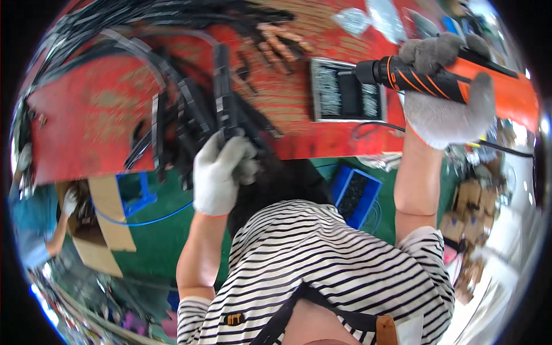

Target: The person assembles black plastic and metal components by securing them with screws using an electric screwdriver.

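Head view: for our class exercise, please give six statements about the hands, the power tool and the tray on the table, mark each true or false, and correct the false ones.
1. The left hand holds a dark strip. True.
2. The left hand is bare. False: it wears a white glove.
3. The right hand holds a power tool. True.
4. The power tool is entirely green. False: it is orange and black.
5. A tray of small silver parts lies on the red table. True.
6. The tray of small silver parts is to the left of the left hand. False: it is to the right of it.
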Action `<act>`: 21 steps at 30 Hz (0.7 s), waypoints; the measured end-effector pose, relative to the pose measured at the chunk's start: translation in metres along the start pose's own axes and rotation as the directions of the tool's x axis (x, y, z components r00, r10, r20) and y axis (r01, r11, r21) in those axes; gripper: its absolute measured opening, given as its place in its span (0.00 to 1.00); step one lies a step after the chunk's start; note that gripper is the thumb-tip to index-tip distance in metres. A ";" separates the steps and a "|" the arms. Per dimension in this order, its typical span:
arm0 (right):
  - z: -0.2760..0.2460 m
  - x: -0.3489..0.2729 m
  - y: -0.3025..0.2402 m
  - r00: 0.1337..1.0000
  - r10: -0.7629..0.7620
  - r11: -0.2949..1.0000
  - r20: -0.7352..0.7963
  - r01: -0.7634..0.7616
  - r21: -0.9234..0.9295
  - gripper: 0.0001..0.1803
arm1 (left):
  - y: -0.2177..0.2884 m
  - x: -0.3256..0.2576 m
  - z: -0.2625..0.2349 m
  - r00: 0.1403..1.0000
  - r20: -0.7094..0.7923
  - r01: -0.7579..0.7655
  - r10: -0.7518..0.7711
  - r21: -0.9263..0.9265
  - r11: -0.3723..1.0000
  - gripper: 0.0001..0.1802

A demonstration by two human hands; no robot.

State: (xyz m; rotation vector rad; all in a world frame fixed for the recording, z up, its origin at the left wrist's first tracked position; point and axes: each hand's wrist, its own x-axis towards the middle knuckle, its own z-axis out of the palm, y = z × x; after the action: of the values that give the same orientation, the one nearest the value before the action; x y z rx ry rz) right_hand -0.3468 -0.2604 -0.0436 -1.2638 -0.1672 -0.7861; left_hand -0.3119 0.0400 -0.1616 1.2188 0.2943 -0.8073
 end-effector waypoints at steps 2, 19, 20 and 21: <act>-0.038 -0.004 -0.024 0.990 -0.074 0.989 -0.118 0.058 -0.137 0.21 | 0.006 0.000 0.009 0.998 0.005 0.068 -0.067 -0.033 0.997 0.09; -0.180 -0.077 0.022 0.807 -0.230 0.946 -0.544 0.055 -0.318 0.14 | -0.011 0.001 0.041 0.982 -0.055 -0.174 0.181 0.105 0.979 0.13; -0.182 -0.076 0.024 0.805 -0.221 0.953 -0.550 0.059 -0.297 0.13 | -0.011 0.001 0.042 0.980 -0.076 -0.176 0.185 0.108 0.978 0.13; -0.183 -0.075 0.024 0.804 -0.221 0.953 -0.551 0.058 -0.297 0.13 | -0.010 0.001 0.044 0.978 -0.088 -0.178 0.189 0.122 0.976 0.13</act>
State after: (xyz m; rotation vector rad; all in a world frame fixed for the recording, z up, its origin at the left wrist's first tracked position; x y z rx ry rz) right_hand -0.4421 -0.3893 -0.1621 -1.2111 0.3612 -1.3287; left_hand -0.3278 -0.0019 -0.1541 1.3744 0.2149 -0.6106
